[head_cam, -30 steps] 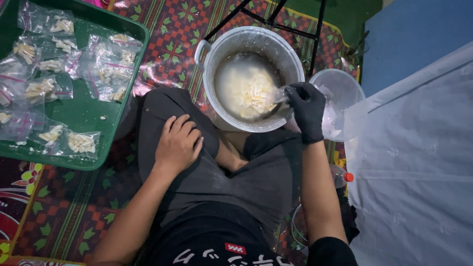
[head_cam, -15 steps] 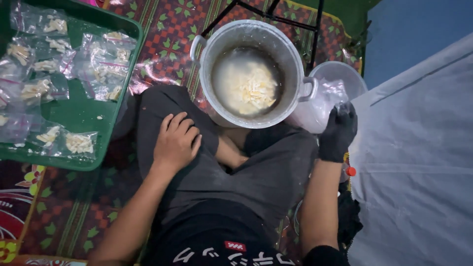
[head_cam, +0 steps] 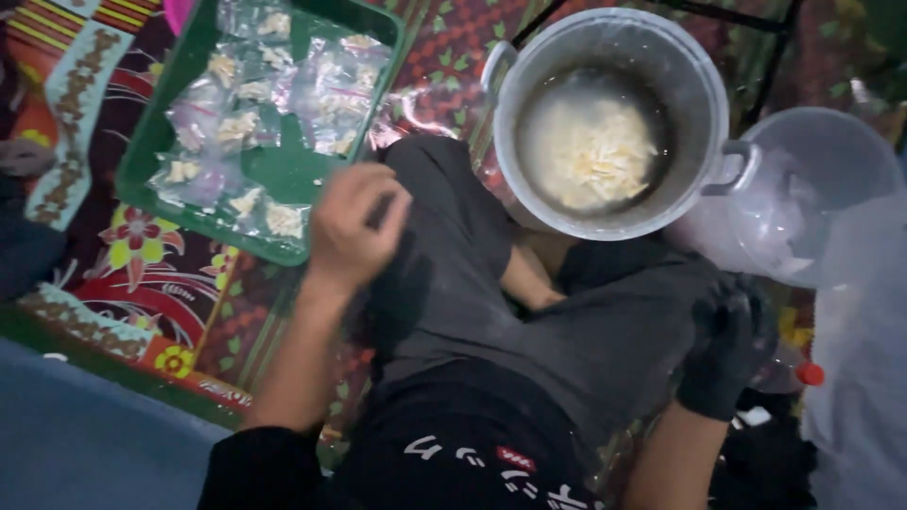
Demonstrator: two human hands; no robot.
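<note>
I sit cross-legged on a patterned mat. My bare left hand [head_cam: 351, 229] is lifted over my left knee, fingers loosely curled, holding nothing I can make out. My right hand [head_cam: 723, 345], in a black glove, rests low by my right thigh, below a clear plastic tub [head_cam: 831, 156]; motion blur hides whether it grips anything. Between my knees stands a metal pot [head_cam: 694, 90] with pale shredded food in liquid. A green tray [head_cam: 283, 175] at upper left holds several small clear bags of the same pale food.
A red-capped object [head_cam: 803, 374] lies by my right leg. White plastic sheeting [head_cam: 864, 378] covers the right side. A black metal stand's legs [head_cam: 756, 14] cross behind the pot. A blue surface [head_cam: 76, 444] borders the mat at lower left.
My gloved right hand left the pot, passed the clear tub and dropped beside my right thigh. My left hand rose off my knee. The view swung right and tilted.
</note>
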